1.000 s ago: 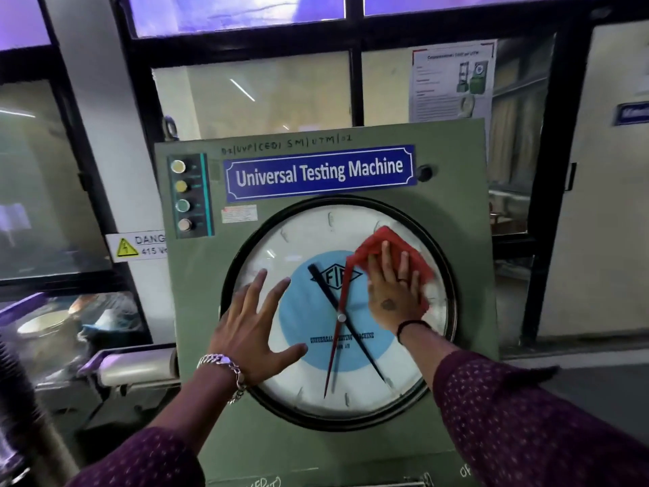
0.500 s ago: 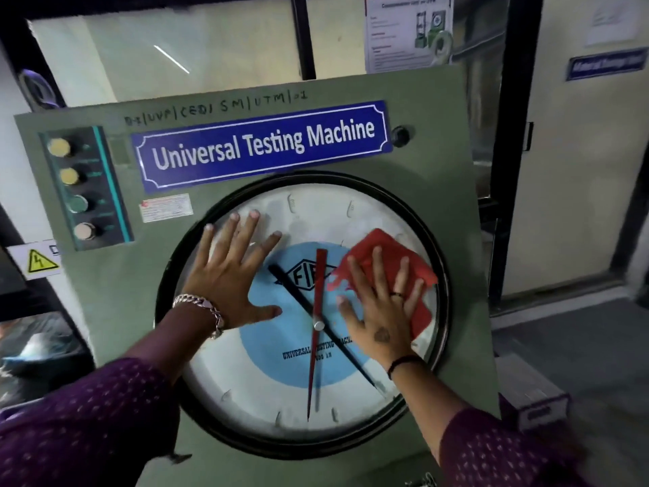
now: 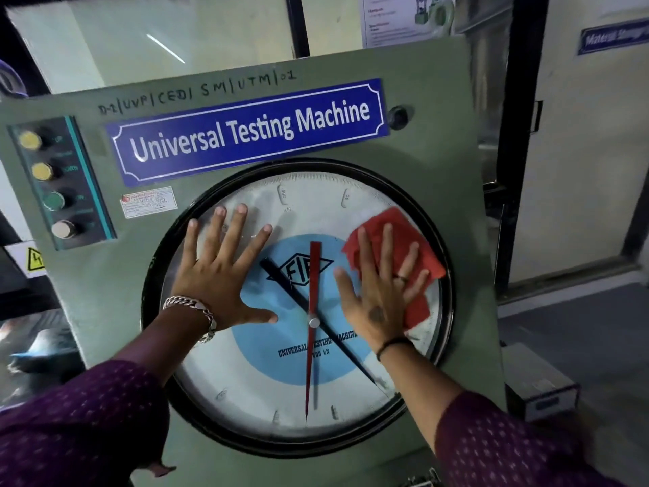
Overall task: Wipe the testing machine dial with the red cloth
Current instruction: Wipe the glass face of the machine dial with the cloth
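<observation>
The round dial (image 3: 246,381) with a black rim, white face and blue centre fills the front of the green testing machine (image 3: 428,135). A red and a black needle cross at its hub. My right hand (image 3: 379,293) lies flat, fingers spread, pressing the red cloth (image 3: 397,233) against the glass at the dial's upper right. My left hand (image 3: 221,272) rests flat on the glass at the upper left, fingers apart, holding nothing.
A blue "Universal Testing Machine" sign (image 3: 246,131) sits above the dial. A panel with several push buttons (image 3: 52,181) is at the machine's left. A grey box (image 3: 537,384) stands on the floor to the right, next to a door.
My view has closed in on the dial. My right hand has slid the cloth toward the right rim. My left hand has moved up the glass to the upper left.
</observation>
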A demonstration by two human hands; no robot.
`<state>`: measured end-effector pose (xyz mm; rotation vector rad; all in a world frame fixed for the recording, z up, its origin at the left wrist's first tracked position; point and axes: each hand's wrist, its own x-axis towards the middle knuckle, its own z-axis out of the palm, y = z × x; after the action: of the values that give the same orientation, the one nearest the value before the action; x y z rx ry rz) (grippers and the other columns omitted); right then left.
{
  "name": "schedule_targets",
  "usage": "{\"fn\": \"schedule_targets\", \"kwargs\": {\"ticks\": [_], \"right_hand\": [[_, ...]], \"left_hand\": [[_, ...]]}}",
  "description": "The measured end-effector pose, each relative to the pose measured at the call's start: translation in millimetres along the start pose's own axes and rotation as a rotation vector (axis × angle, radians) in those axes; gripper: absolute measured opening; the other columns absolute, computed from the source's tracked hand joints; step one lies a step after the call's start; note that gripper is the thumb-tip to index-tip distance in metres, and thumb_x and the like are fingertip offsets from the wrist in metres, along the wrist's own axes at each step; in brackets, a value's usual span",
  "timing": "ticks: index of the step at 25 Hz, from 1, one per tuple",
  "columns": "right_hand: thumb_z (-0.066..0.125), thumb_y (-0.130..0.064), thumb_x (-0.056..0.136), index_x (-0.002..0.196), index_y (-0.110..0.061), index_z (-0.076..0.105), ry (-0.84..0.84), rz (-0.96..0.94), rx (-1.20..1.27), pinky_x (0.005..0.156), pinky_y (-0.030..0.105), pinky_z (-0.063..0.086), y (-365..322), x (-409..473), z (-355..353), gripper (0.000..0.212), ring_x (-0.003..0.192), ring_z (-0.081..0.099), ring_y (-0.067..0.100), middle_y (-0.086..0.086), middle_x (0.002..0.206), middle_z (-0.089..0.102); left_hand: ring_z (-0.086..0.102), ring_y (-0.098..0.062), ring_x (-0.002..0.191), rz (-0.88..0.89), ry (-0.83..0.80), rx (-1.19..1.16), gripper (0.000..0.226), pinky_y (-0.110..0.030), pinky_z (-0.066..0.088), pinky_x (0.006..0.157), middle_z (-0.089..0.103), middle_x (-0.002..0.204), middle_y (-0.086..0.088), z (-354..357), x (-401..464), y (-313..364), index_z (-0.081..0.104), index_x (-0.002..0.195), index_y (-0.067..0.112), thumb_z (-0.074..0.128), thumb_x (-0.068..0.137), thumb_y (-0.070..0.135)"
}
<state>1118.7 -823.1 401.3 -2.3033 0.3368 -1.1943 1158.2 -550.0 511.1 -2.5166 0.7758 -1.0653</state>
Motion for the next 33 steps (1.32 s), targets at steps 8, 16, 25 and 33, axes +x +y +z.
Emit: {"fn": "schedule_targets", "kwargs": {"ticks": [8,16,25,33], "right_hand": [[0.039,-0.086,0.099,0.173,-0.057,0.013,-0.055,-0.233,-0.078,0.128,0.084,0.004,30,-39,2,0.084,0.173,-0.006,0.045,-0.013,0.189,0.003],[0.036,-0.087,0.097,0.172,-0.058,0.010,-0.101,-0.292,-0.110,0.126,0.086,0.005,30,-70,10,0.085,0.172,-0.007,0.047,-0.011,0.188,-0.001],[0.030,-0.090,0.098,0.174,-0.053,0.019,-0.048,-0.274,-0.121,0.127,0.086,0.001,1,-38,11,0.085,0.171,-0.001,0.051,-0.005,0.189,0.005],[0.009,-0.092,0.098,0.174,-0.054,0.017,0.025,0.093,0.111,0.127,0.084,-0.008,-48,17,3,0.085,0.171,-0.006,0.050,-0.007,0.189,-0.003]], "left_hand": [[-0.021,-0.041,0.168,-0.026,-0.039,0.011,0.160,-0.074,-0.007,0.131,-0.017,0.185,-0.012,-1,0,5,0.004,0.178,0.033,0.054,0.047,0.111],[-0.017,-0.043,0.169,-0.045,-0.025,0.024,0.159,-0.067,-0.019,0.130,-0.018,0.185,-0.012,2,-2,6,-0.001,0.178,0.033,0.049,0.048,0.112],[-0.011,-0.046,0.169,-0.041,-0.009,0.028,0.158,-0.070,-0.015,0.130,-0.016,0.185,-0.013,5,-3,6,0.001,0.178,0.032,0.046,0.049,0.112],[-0.008,-0.046,0.170,-0.037,0.019,0.024,0.159,-0.074,-0.006,0.131,-0.012,0.186,-0.012,10,-4,7,0.006,0.178,0.034,0.047,0.048,0.114]]}}
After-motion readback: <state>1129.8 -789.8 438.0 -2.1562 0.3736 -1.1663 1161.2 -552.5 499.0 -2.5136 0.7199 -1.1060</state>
